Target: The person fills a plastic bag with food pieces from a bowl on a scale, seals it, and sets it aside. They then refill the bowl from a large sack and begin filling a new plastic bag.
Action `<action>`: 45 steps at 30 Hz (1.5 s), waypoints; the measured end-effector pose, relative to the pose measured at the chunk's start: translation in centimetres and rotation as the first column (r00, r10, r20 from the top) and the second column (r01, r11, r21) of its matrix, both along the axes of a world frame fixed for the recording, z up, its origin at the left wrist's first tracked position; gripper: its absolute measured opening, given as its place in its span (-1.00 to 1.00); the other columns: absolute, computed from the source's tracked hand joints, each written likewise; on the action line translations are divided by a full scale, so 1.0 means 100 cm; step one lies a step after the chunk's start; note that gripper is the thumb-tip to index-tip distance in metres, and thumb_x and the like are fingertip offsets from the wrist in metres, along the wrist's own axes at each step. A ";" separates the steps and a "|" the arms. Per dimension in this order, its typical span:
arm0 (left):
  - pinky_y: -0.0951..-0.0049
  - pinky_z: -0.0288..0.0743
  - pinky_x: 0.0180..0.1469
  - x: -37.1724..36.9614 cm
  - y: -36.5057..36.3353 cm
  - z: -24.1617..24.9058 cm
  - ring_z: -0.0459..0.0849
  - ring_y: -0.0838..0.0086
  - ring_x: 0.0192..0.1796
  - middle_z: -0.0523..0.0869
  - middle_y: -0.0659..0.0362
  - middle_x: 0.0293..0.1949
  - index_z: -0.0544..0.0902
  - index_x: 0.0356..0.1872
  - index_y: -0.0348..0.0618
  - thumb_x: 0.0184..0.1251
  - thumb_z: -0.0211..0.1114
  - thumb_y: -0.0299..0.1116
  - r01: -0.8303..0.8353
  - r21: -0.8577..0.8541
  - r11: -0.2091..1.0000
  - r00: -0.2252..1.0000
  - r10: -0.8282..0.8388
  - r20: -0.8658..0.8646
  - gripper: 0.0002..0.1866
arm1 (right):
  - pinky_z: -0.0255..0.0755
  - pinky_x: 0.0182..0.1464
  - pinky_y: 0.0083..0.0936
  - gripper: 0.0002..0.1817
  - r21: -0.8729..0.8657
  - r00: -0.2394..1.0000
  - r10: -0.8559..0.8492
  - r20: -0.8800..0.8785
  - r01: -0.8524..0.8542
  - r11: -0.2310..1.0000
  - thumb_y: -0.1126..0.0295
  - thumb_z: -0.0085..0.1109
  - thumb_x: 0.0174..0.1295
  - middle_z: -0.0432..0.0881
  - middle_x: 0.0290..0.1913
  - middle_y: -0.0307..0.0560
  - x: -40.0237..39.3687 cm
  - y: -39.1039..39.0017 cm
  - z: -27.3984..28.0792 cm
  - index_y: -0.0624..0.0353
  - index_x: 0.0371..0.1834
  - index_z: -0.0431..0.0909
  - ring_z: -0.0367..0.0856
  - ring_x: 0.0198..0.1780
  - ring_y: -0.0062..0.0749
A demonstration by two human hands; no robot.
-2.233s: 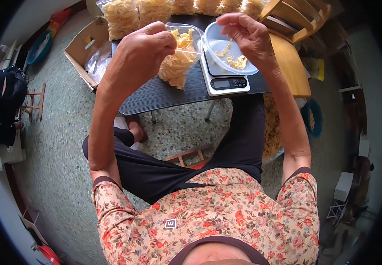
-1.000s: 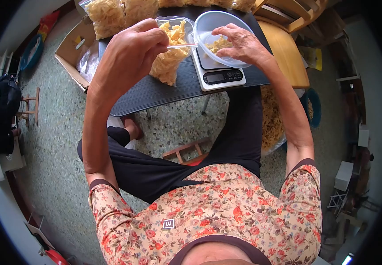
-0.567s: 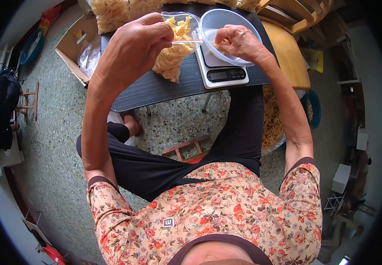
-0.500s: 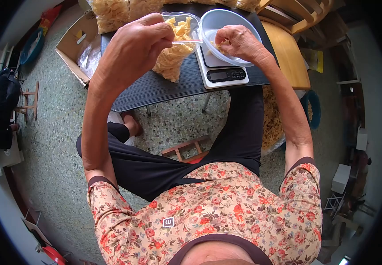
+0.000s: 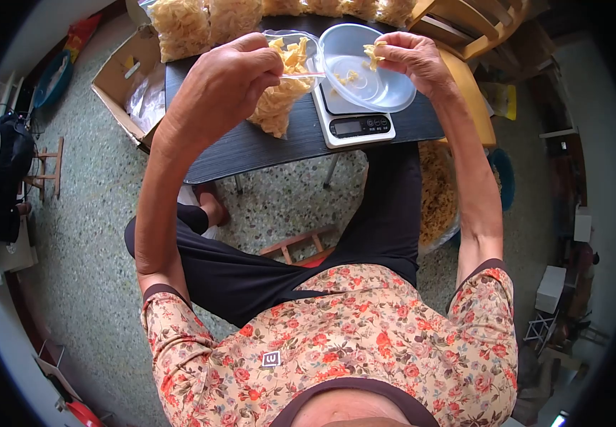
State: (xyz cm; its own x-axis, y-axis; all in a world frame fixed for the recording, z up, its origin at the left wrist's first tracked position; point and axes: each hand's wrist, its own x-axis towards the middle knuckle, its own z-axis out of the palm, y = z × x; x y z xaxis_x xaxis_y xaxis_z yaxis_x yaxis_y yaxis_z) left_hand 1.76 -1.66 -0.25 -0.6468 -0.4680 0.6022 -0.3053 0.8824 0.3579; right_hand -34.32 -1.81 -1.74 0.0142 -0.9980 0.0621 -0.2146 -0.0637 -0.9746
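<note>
My left hand [image 5: 233,78] pinches the rim of a clear zip bag [image 5: 276,114] filled with pale yellow dried pieces, its mouth spread open. Between the fingertips of my right hand [image 5: 418,62] is a small yellow dried piece [image 5: 373,55], held over the far right of a translucent plastic bowl [image 5: 386,99]. A few crumbs and bits lie in the bowl, which is tilted and rests on a white digital scale [image 5: 361,130]. The bag stands beside the scale, its rim close to the bowl's left edge.
Several filled bags [image 5: 235,25] line the far side of the dark table [image 5: 230,153]. A cardboard box [image 5: 112,92] with plastic bags is at the left. A wooden chair [image 5: 475,107] stands at the right, and a large container of dried pieces [image 5: 436,196] sits below the table's right side.
My right hand has risen from inside the bowl, lifting a dried piece. The bowl now leans differently, showing its inside. My left hand stays on the bag.
</note>
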 end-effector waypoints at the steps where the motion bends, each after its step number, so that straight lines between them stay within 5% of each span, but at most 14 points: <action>1: 0.24 0.60 -0.16 -0.001 0.000 -0.001 0.73 0.16 -0.24 0.67 0.06 -0.26 0.71 -0.23 -0.27 0.34 0.38 -0.51 0.001 -0.001 1.000 1.000 -0.001 -0.013 -0.94 | 0.74 0.05 -0.45 -0.73 -0.007 0.999 -0.005 0.049 0.005 1.000 0.37 0.57 0.18 0.82 -0.19 -0.03 0.002 0.001 0.004 0.24 -0.11 0.80 0.83 -0.14 -0.40; 6: 0.30 0.60 -0.19 -0.002 0.001 -0.004 0.73 0.22 -0.26 0.66 0.07 -0.27 0.71 -0.22 -0.29 0.33 0.42 -0.52 -0.014 -0.012 1.000 1.000 0.013 -0.026 -0.92 | 0.75 0.00 -0.48 -0.74 -0.064 0.974 0.088 0.210 -0.076 0.995 0.39 0.50 0.28 0.81 -0.15 -0.04 0.066 0.014 0.035 0.26 -0.03 0.77 0.82 -0.12 -0.39; 9: 0.29 0.62 -0.20 0.000 0.002 -0.001 0.74 0.23 -0.25 0.66 0.07 -0.26 0.71 -0.22 -0.29 0.34 0.41 -0.53 0.002 0.007 1.000 0.999 -0.002 -0.034 -0.93 | 0.74 -0.06 -0.52 -0.74 -0.249 0.980 0.200 0.010 -0.192 0.949 0.34 0.45 0.36 0.79 -0.19 -0.09 0.105 0.013 0.037 0.30 -0.03 0.76 0.79 -0.16 -0.49; 12: 0.29 0.62 -0.21 0.004 0.005 0.005 0.74 0.23 -0.26 0.67 0.07 -0.26 0.71 -0.22 -0.29 0.33 0.41 -0.53 -0.001 0.014 1.000 0.999 0.001 -0.048 -0.93 | 0.69 -0.03 -0.57 -0.76 -0.317 0.925 0.112 -0.362 -0.236 0.919 0.38 0.45 0.34 0.80 -0.18 -0.16 0.131 0.015 0.035 0.26 -0.01 0.76 0.76 -0.13 -0.58; 17: 0.28 0.61 -0.21 0.011 0.004 0.010 0.74 0.20 -0.27 0.67 0.07 -0.26 0.71 -0.22 -0.29 0.33 0.41 -0.54 -0.009 -0.024 1.000 0.999 0.008 -0.050 -0.93 | 0.67 -0.03 -0.54 -0.75 -0.374 0.936 0.200 -0.291 -0.303 0.876 0.39 0.38 0.40 0.82 -0.13 -0.13 0.141 0.026 0.032 0.25 0.06 0.75 0.76 -0.09 -0.55; 22: 0.26 0.61 -0.21 0.013 0.006 0.013 0.74 0.17 -0.27 0.67 0.07 -0.26 0.71 -0.22 -0.27 0.33 0.41 -0.54 -0.010 -0.024 1.000 0.997 0.008 -0.073 -0.93 | 0.67 0.01 -0.49 -0.73 -0.507 0.895 0.050 -0.444 -0.297 0.809 0.40 0.36 0.39 0.83 -0.01 -0.02 0.136 0.043 0.035 0.17 0.11 0.74 0.82 -0.02 -0.35; 25: 0.24 0.59 -0.21 0.013 0.010 0.015 0.73 0.15 -0.28 0.65 0.07 -0.27 0.70 -0.25 -0.26 0.32 0.40 -0.53 -0.014 -0.020 1.000 0.998 0.013 -0.054 -0.94 | 0.58 0.18 -0.21 -0.73 -0.579 0.791 0.005 -0.612 -0.452 0.678 0.30 0.38 0.35 0.82 -0.03 -0.02 0.138 0.047 0.025 0.11 0.07 0.76 0.78 0.04 -0.06; 28: 0.23 0.57 -0.21 0.013 0.013 0.018 0.71 0.12 -0.27 0.63 0.06 -0.28 0.67 -0.26 -0.24 0.33 0.39 -0.52 -0.044 -0.008 0.999 0.999 0.044 0.011 -0.94 | 0.47 0.30 -0.18 -0.65 -0.558 0.688 -0.051 -0.724 -0.541 0.629 0.18 0.41 0.32 0.79 0.01 -0.03 0.144 0.048 0.011 0.15 0.04 0.74 0.72 0.13 -0.11; 33: 0.24 0.56 -0.21 0.011 0.017 0.017 0.70 0.14 -0.25 0.61 0.06 -0.27 0.62 -0.24 -0.23 0.31 0.38 -0.54 -0.058 0.036 0.998 0.998 0.057 0.037 -0.91 | 0.48 0.24 -0.17 -0.54 -0.516 0.654 -0.015 -0.756 -0.582 0.629 -0.03 0.40 0.27 0.77 -0.10 0.03 0.154 0.045 0.008 0.15 -0.04 0.75 0.71 0.01 -0.01; 40: 0.20 0.53 -0.21 0.009 0.007 0.020 0.66 0.07 -0.27 0.60 0.03 -0.28 0.61 -0.24 -0.24 0.32 0.35 -0.56 -0.061 0.088 0.994 0.998 0.062 -0.010 -0.92 | 0.57 0.16 -0.16 -0.49 -0.510 0.688 0.002 -0.725 -0.539 0.670 -0.02 0.46 0.24 0.77 -0.12 0.07 0.149 0.037 -0.001 0.20 0.00 0.67 0.75 0.00 0.00; 42: 0.22 0.53 -0.21 0.009 0.006 0.021 0.67 0.10 -0.28 0.60 0.04 -0.29 0.62 -0.24 -0.24 0.32 0.36 -0.56 -0.060 0.102 0.993 0.998 0.063 -0.023 -0.92 | 0.64 0.14 -0.24 -0.49 -0.434 0.844 0.186 -0.502 -0.432 0.790 0.09 0.53 0.21 0.78 -0.09 0.05 0.139 0.038 0.004 0.21 0.04 0.62 0.78 0.07 -0.09; 44: 0.24 0.54 -0.22 0.010 0.004 0.021 0.68 0.12 -0.29 0.61 0.05 -0.30 0.63 -0.25 -0.23 0.32 0.36 -0.55 -0.059 0.125 0.990 0.998 0.063 -0.031 -0.93 | 0.67 0.14 -0.41 -0.62 -0.593 0.923 0.200 -0.330 -0.367 0.716 0.32 0.47 0.30 0.78 0.01 0.00 0.121 0.035 0.008 0.24 0.10 0.62 0.79 0.10 -0.32; 45: 0.35 0.58 -0.25 0.010 0.003 0.021 0.68 0.29 -0.31 0.62 0.08 -0.31 0.64 -0.24 -0.29 0.34 0.35 -0.60 -0.059 0.111 0.992 0.998 0.060 -0.006 -0.95 | 0.67 0.14 -0.43 -0.67 -0.609 0.949 0.190 -0.254 -0.309 0.730 0.36 0.44 0.33 0.78 0.01 -0.01 0.108 0.030 0.009 0.24 0.09 0.64 0.79 0.08 -0.34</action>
State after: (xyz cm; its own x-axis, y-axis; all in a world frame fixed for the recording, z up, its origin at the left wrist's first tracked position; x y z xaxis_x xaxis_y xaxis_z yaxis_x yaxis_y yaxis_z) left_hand 2.76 -1.32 1.90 -0.6100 -0.5699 0.5505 -0.3523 0.8174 0.4558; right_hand -23.48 1.23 -0.84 0.3261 -0.6853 0.6511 -0.2518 -0.7269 -0.6389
